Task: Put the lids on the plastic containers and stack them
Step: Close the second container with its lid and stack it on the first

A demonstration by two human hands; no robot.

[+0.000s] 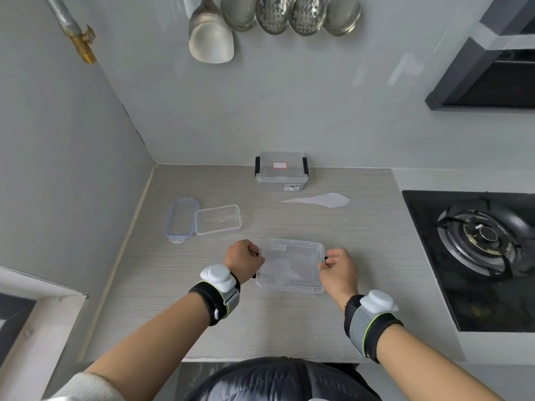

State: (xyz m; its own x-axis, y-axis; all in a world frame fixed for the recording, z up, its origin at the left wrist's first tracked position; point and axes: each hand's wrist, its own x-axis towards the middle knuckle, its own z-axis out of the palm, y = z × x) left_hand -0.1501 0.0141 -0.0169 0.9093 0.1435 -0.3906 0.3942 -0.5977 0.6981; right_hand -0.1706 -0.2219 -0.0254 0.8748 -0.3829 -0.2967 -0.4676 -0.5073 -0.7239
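Note:
A clear plastic container (pixel 292 266) with its lid on sits on the counter in front of me. My left hand (pixel 243 260) is closed on the black clip at its left end, and my right hand (pixel 337 269) is closed on the black clip at its right end. A second clear container (pixel 280 172) with black clips and a lid stands at the back by the wall. To the left, a small open container (pixel 218 220) rests beside a blue-rimmed lid (pixel 181 219).
A gas hob (pixel 477 241) fills the right side of the counter (pixel 173 299). Ladles and skimmers (pixel 272 15) hang on the wall above. A pale patch of reflected light (pixel 321 200) lies behind the near container. A sink edge (pixel 34 308) is at the lower left.

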